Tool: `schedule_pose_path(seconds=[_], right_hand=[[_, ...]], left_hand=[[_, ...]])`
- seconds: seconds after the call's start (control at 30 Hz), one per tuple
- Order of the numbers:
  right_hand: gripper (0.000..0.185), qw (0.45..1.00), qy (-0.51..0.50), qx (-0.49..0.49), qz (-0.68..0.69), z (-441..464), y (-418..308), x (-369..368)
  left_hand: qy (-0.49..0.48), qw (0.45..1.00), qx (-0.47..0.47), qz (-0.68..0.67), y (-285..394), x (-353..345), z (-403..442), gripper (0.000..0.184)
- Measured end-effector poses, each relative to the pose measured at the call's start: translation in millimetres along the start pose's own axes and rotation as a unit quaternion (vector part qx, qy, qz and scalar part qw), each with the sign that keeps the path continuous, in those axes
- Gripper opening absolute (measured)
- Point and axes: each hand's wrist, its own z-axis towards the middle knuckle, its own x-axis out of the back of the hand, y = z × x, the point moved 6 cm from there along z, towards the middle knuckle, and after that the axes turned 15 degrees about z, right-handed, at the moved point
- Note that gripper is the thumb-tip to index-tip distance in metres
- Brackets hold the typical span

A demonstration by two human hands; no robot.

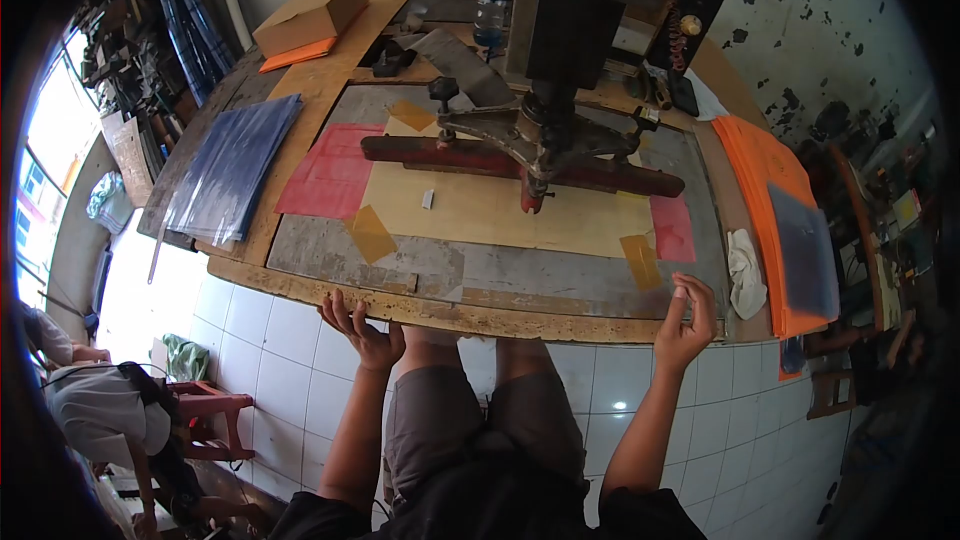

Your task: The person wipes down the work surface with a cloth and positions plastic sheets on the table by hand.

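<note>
My left hand [362, 335] is at the front edge of the wooden worktable [300, 282], palm up and fingers apart, with nothing in it. Over the table's right front edge is my right hand [688, 323], its fingers loosely bent and nothing visible in them. Between and beyond the hands lies a grey press bed [490, 275] with a cream sheet [480, 225], red pieces [325, 170] at its ends and brown tape [640, 260]. A small pale piece [428, 199] rests on the sheet. Above it hangs a dark red press bar [450, 155] on a metal bracket.
Clear bluish plastic sheets [235, 170] lie at left, orange sheets [770, 210] at right beside a white cloth [745, 275]. A cardboard box [310, 18] and water bottle [490, 0] stand at the back. Another person [105, 410] is at lower left near a red stool [212, 405].
</note>
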Motion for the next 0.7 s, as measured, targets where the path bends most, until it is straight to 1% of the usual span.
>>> schedule_pose_path(seconds=[0.17, 0.37, 0.7], right_hand=[[0.011, 1.0, -0.009, 0.009, -0.017, 1.5, -4.8, -1.0], [0.01, 1.0, -0.007, 0.002, -0.009, -0.7, -2.8, -0.8], [0.011, 1.0, -0.005, 0.018, -0.015, -1.7, -3.8, 0.0]], left_hand=[[-0.003, 1.0, 0.001, 0.007, 0.2, -0.8, 0.6, 0.073], [-0.005, 1.0, -0.003, 0.007, -0.1, -0.3, 1.0, 0.074], [-0.006, 1.0, 0.005, 0.008, 1.2, 1.6, 2.4, 0.075]])
